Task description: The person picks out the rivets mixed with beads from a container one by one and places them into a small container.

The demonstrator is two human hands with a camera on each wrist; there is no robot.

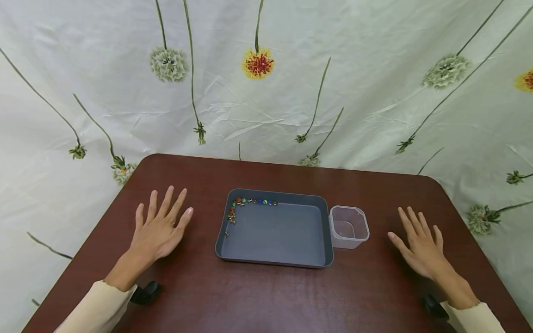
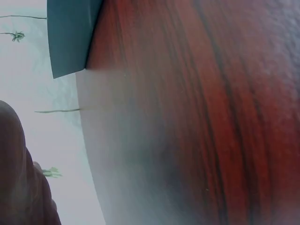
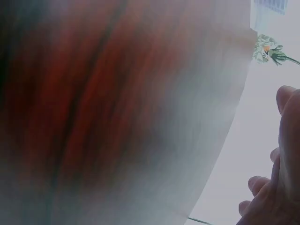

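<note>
My left hand (image 1: 157, 233) is on the left side of the brown table, fingers spread and straight, holding nothing. On the right side, my right hand (image 1: 422, 249) has its fingers extended and is likewise free of any object. Between them lies a shallow dark grey tray (image 1: 275, 261). Small glass beads (image 1: 265, 202) in blue, green and red line its back left edge, mixed with small brass-coloured pieces (image 1: 231, 218) down the left side; their exact kind is too small to tell. A clear plastic container (image 1: 349, 241) stands against the tray's right side, nearer my right hand.
The dark reddish-brown table (image 1: 266, 300) has rounded far corners. Behind it hangs a white cloth (image 1: 258, 106) printed with dandelions and orange flowers. A black wrist strap mount (image 1: 145, 293) shows at the left sleeve, another mount (image 1: 435, 306) at the right.
</note>
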